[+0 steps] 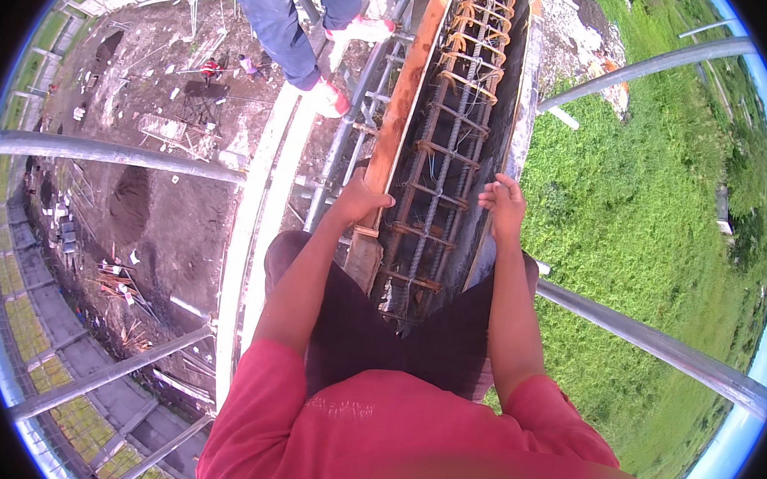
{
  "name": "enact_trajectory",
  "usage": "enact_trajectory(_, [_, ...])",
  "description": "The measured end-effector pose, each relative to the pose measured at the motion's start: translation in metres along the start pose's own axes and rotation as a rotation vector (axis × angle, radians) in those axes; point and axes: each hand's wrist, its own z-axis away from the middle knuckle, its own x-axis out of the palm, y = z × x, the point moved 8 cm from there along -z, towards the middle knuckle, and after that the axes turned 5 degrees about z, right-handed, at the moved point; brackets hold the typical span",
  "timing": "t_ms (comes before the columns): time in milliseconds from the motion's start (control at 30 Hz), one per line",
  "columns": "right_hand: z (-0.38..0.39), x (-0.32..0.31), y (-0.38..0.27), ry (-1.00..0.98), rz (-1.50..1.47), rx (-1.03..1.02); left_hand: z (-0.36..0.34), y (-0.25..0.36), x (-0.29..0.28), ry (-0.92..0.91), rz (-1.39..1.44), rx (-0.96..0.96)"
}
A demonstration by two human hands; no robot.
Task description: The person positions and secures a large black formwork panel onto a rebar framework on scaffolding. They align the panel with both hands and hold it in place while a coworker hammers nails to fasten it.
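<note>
My left hand (361, 203) is closed over the edge of a reddish-brown wooden board (406, 100), its thumb lying across the top toward the trough. That board forms the left wall of a long, narrow formwork trough. Inside runs a rebar cage (448, 154) of lengthwise bars and square stirrups, the far ones rustier orange. On the other side, my right hand (505, 207) is raised by the grey formwork panel (522, 107), fingers loosely bent and apart with nothing visible in them. Whether its fingers touch the panel I cannot tell. My dark-trousered legs straddle the trough's near end.
Another person's legs in blue jeans (269, 22) stand at the upper left, beside a pale plank (269, 167). Metal scaffold pipes (116, 155) stick out both sides. Far below lie a dirt yard (182, 236) with debris at left and green grass (641, 185) at right.
</note>
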Motion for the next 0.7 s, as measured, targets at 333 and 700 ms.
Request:
enact_trajectory(333, [-0.005, 0.000, 0.000, 0.005, 0.034, -0.010, -0.010, -0.007, 0.011, -0.070, 0.079, 0.048])
enact_trajectory(700, [-0.005, 0.001, -0.002, -0.076, 0.054, -0.108, -0.013, -0.014, 0.021, -0.034, -0.055, 0.053])
